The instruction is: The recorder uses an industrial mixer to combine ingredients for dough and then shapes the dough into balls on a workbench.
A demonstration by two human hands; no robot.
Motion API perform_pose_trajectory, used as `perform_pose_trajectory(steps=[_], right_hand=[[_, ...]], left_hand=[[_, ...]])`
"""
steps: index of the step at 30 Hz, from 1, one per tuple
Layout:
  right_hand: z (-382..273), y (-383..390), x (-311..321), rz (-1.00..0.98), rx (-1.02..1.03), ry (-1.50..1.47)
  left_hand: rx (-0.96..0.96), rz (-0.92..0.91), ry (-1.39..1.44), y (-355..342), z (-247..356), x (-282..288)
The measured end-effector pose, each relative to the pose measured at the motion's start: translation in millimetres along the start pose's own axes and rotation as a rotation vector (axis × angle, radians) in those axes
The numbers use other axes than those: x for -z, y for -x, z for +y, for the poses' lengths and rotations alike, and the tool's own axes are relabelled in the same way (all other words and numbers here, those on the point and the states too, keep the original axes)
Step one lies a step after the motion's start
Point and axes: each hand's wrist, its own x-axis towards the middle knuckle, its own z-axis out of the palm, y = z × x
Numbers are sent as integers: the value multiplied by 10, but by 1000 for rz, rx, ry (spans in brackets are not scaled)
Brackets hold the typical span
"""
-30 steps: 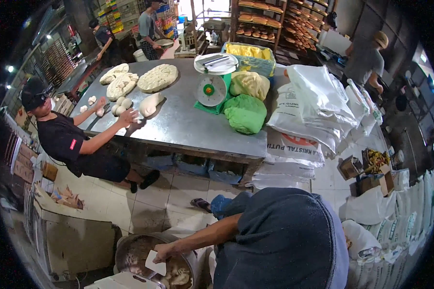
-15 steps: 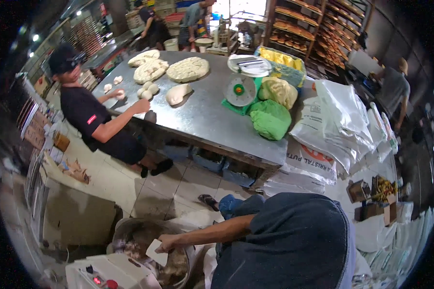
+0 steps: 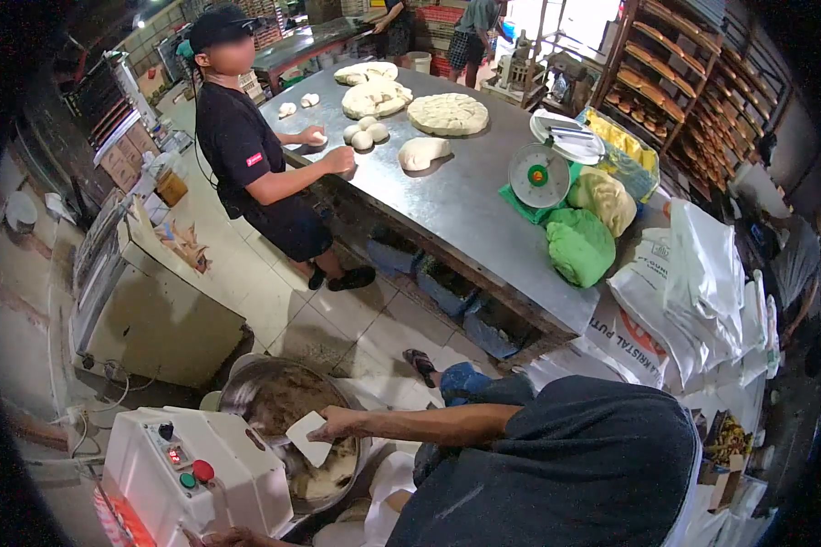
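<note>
My right hand (image 3: 339, 423) is closed on a white flat dough scraper (image 3: 308, 439), held over a round metal mixer bowl (image 3: 231, 394). Pale dough (image 3: 336, 472) lies at the bowl's near side, and the rest of its inside looks brownish and smeared. Beside the bowl stands a white machine housing (image 3: 146, 456) with a red button, a green button and a small lit display. At the lower edge my left hand (image 3: 237, 538) is by the base of this housing. It is dark and cut off, so its fingers do not show clearly.
Across the floor, a metal table (image 3: 429, 201) bears dough slabs (image 3: 448, 114), dough balls (image 3: 363, 140), a scale (image 3: 538, 176) and a green bag (image 3: 581, 246). A person (image 3: 246, 150) handles dough there. White sacks (image 3: 702, 264) lie right; a boxy cabinet (image 3: 164, 319) stands left.
The view has turned, so the table and co-worker appear farther right and more of the machine shows. My left hand has come into view at the lower edge. My right hand still holds the scraper.
</note>
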Motion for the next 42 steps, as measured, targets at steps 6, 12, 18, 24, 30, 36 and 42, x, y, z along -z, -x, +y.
perform_pose_trajectory(steps=[6,12,18,24,30,36,42], right_hand=[[-281,192,60,-35,-100,46],[-268,284,15,-63,-32,-105],[-173,173,-8,-30,-103,-50],[-291,314,-4,-70,-80,-240],[-204,261,33,-46,-63,-173],[-162,171,1,-16,-142,-74],[-302,264,40,-28,-185,-66]], left_hand=[[135,-40,-11,282,-314,284],[235,-54,36,746,-809,639],[815,-53,-412,19,-17,114],[378,-45,-201,172,23,232],[162,-62,-105,194,-267,214],[166,-86,-65,613,-776,595],[171,-100,-20,468,-670,461]])
